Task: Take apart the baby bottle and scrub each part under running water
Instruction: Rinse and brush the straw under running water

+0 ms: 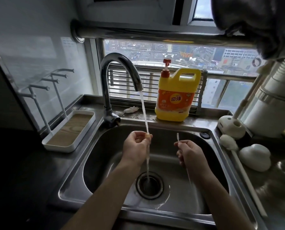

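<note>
Head view, scrubbing step. Left hand point(136, 144) pinched a small clear bottle part point(148, 136) under the tap stream point(144, 112), over the sink point(105, 163); right hand point(189, 152) pinched a thin brush point(177, 136) nearby. Next, the hands likely needed to bring the brush to the part.

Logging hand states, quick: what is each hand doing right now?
Left hand: pinches a small part in the water stream; which part cannot be told.
Right hand: pinches a thin white stick, held clear of the stream.
</note>
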